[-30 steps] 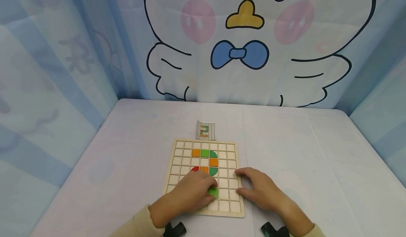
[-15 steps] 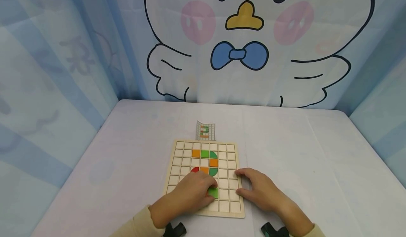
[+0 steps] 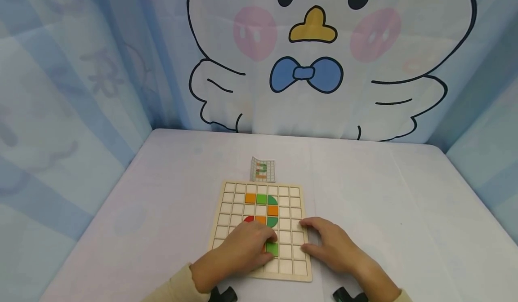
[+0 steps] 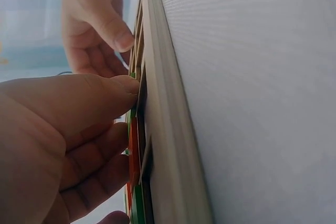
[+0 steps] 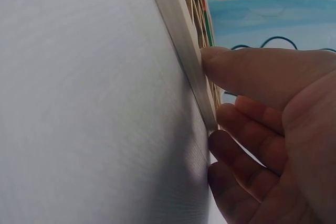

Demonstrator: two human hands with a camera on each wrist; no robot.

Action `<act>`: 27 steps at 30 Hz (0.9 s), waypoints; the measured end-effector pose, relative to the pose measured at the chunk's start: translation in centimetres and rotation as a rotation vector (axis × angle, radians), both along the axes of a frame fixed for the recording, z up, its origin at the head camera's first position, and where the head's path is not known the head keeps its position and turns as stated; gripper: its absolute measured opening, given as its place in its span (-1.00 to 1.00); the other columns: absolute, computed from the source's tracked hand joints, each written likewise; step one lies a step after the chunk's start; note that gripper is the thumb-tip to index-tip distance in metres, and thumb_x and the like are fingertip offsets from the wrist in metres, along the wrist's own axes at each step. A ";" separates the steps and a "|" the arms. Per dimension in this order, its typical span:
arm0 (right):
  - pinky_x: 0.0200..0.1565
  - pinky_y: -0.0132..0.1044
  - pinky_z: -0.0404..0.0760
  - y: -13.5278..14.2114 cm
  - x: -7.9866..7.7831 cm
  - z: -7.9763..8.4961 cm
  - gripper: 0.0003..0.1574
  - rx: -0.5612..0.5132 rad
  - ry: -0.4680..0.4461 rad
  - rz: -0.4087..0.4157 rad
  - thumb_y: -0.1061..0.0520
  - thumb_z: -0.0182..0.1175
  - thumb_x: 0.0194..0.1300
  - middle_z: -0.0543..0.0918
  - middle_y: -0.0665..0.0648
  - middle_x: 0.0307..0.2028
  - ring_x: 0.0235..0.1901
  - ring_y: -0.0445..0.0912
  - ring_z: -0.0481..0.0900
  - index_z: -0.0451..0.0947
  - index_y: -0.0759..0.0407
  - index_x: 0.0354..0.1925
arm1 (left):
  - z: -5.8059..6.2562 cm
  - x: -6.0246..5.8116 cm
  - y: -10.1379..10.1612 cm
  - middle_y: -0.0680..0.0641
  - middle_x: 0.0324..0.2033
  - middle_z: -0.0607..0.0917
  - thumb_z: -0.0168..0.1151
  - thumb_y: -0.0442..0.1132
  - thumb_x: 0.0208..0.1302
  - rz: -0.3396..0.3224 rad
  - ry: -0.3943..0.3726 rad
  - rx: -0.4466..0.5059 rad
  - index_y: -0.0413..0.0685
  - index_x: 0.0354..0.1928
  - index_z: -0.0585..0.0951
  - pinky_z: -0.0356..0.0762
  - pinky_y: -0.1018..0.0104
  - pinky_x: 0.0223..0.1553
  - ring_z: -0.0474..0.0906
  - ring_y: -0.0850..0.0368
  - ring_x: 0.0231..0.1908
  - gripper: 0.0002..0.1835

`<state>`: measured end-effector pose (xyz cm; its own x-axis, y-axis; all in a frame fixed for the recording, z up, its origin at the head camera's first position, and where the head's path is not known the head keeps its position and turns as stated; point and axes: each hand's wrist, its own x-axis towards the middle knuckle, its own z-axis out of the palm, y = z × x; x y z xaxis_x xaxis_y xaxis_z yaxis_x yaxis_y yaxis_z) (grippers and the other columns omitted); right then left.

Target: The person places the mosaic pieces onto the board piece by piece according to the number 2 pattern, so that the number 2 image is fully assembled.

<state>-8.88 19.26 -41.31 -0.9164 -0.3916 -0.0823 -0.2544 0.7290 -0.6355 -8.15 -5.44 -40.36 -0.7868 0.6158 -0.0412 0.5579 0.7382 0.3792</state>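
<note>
A wooden grid board (image 3: 297, 277) lies on the table, with coloured tiles in several of its squares. My left hand (image 3: 243, 247) reaches over its lower left part, thumb and index finger at opposite edges of a green square tile (image 3: 272, 249). In the left wrist view the left thumb (image 4: 118, 93) touches the board's slots, and the other fingers bend over an orange tile (image 4: 134, 150). My right hand (image 3: 333, 246) rests at the right edge, its thumb (image 5: 226, 66) touching the wooden rim, fingers loosely bent. The left hand hides some squares.
A small pattern card (image 3: 262, 170) with a coloured grid stands behind the board. Upper tiles include an orange square (image 3: 250, 198) and a dark green rounded piece (image 3: 272, 221). Black wrist mounts (image 3: 224, 294) show at the bottom edge. A printed curtain (image 3: 307, 108) closes the back.
Both hands keep their places on the board, and the tiles look the same. The whole scene sits slightly lower in the head view.
</note>
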 end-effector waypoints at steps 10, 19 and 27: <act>0.28 0.12 0.35 0.0 -0.3 0.0 -0.39 0.008 0.004 -0.008 0.02 0.42 0.23 0.58 0.08 0.18 0.28 0.12 0.44 0.53 0.16 0.20 | -0.2 -0.2 0.0 0.23 -0.20 0.67 0.47 -0.05 0.19 0.010 0.000 0.000 0.10 -0.08 0.70 0.50 0.23 0.03 0.55 0.25 -0.08 -0.72; 0.27 0.15 0.36 0.4 -0.4 0.0 -0.39 0.007 -0.001 -0.003 0.01 0.42 0.22 0.58 0.09 0.17 0.27 0.14 0.45 0.54 0.16 0.19 | -0.3 -0.5 0.3 0.23 -0.21 0.67 0.46 -0.07 0.20 -0.006 -0.009 0.012 0.08 -0.07 0.70 0.50 0.26 0.03 0.54 0.27 -0.11 -0.72; 0.25 0.12 0.39 0.5 -0.3 0.3 -0.37 0.025 0.021 0.017 0.00 0.43 0.21 0.59 0.07 0.16 0.25 0.11 0.48 0.53 0.17 0.19 | -0.1 -0.1 0.2 0.21 -0.22 0.64 0.45 -0.09 0.21 -0.024 0.004 0.005 0.07 -0.06 0.70 0.50 0.29 0.01 0.51 0.27 -0.14 -0.73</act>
<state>-9.16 19.78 -40.99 -0.9113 -0.4052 -0.0727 -0.2802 0.7399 -0.6116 -8.29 -5.22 -40.50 -0.7718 0.6349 -0.0348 0.5772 0.7226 0.3804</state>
